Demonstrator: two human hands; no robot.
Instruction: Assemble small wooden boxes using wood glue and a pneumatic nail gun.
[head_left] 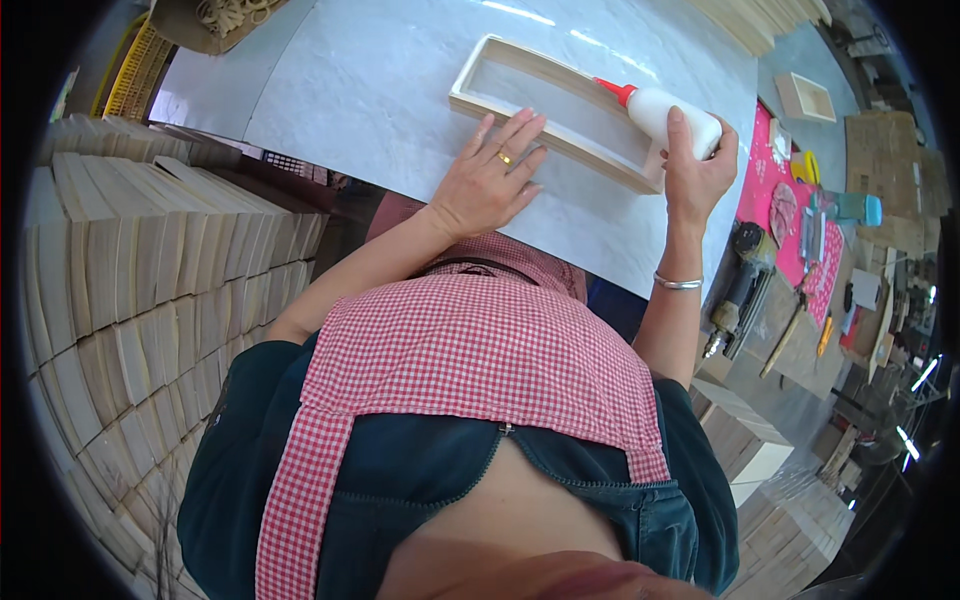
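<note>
A long, narrow wooden frame lies on the pale, marbled tabletop. My left hand rests at the frame's near side with its fingers spread, the fingertips by the near rail; a gold ring is on one finger. In my right hand is a white squeeze bottle with a red pointed nozzle. The bottle is tilted over the frame's right end, its nozzle pointing left near the far rail. Whether the nozzle touches the wood I cannot tell.
Tall stacks of wooden pieces stand at my left, near a yellow basket. Right of the table lie a nail gun, an orange cutter and a pink cloth. A small wooden box sits farther back.
</note>
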